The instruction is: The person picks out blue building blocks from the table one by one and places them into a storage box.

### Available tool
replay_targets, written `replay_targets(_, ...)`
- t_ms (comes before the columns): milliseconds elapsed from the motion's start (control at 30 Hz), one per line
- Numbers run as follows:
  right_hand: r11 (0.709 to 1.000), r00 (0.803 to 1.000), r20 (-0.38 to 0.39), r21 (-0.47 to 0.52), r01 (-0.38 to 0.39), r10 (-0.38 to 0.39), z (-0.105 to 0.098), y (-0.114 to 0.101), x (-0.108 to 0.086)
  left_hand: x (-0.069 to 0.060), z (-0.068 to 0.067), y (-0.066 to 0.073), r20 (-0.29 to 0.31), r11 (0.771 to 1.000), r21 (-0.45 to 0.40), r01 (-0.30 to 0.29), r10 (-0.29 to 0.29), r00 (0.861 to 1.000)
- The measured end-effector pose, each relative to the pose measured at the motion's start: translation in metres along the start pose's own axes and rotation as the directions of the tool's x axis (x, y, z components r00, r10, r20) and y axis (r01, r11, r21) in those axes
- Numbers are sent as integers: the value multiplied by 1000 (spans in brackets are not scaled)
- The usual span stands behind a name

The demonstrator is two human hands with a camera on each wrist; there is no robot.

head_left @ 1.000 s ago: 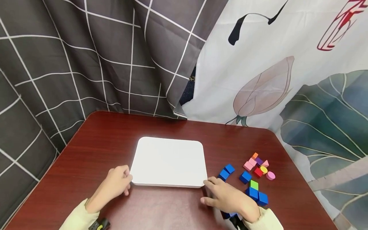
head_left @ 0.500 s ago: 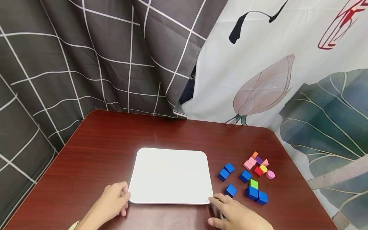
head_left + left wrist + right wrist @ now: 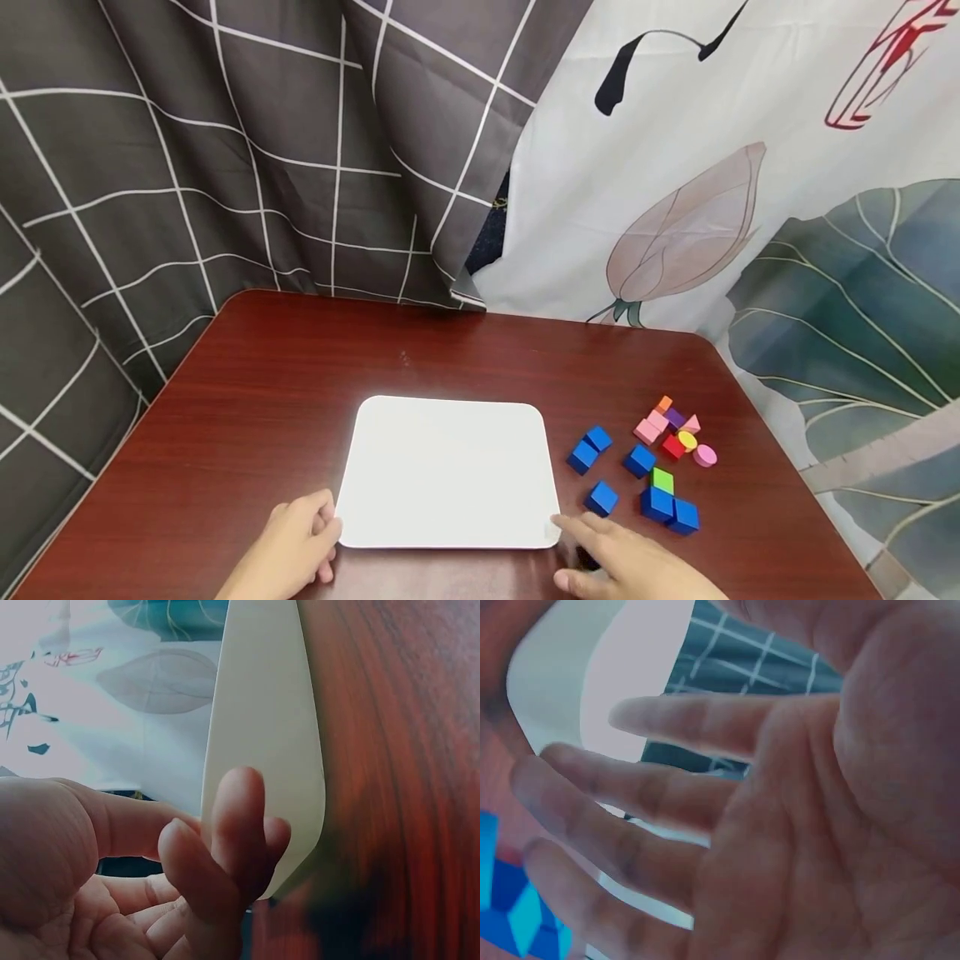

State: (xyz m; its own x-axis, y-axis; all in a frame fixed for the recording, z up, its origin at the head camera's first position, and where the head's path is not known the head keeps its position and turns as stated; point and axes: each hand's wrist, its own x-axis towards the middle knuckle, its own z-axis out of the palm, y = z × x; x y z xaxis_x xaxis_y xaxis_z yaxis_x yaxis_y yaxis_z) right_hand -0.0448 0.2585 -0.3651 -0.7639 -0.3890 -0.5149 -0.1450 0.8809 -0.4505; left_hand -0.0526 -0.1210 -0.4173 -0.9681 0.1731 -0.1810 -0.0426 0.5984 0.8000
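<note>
A white rounded panel [image 3: 450,475] lies on the dark red table. At its near left corner is my left hand [image 3: 288,546], thumb and curled fingers pinching the edge; in the left wrist view, the fingers of the hand [image 3: 150,877] overlap the panel's pale side [image 3: 262,727]. The right hand [image 3: 637,558] touches the near right corner with its fingertips, fingers fairly straight and thumb apart. Seen from the right wrist, that hand [image 3: 742,817] has its fingers spread, one reaching over the white panel [image 3: 622,675].
Several blue blocks [image 3: 657,503] and a green block [image 3: 662,480] lie right of the panel. Farther back are pink blocks [image 3: 647,431], a red block [image 3: 673,447], a yellow piece [image 3: 687,441] and other small pieces. Checked grey [image 3: 285,150] and printed white curtains [image 3: 555,208] hang behind the table.
The white panel has slid toward the near edge of the table, and both hands have moved nearer with it. A blue block formerly under the right hand shows beside the panel.
</note>
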Motion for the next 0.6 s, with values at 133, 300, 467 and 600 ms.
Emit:
replay_targets(133, 988, 983, -117, -37, -149, 144, -4, 3, 1, -2, 3, -1, -16, 1000, -22, 20, -21, 1000)
replay_targets(300, 955, 954, -167, -121, -271, 249, -1, 12, 10, -3, 8, -1, -54, 999, -30, 34, -35, 998)
replay_targets(467, 930, 938, -170, -162, -330, 303, 3, 18, 18, -4, 12, 0, -101, 998, -28, 65, -67, 993)
replay_targets(600, 915, 926, -189, -181, -360, 327, 5, 20, 23, -4, 15, 1, -132, 995, -32, 92, -96, 987)
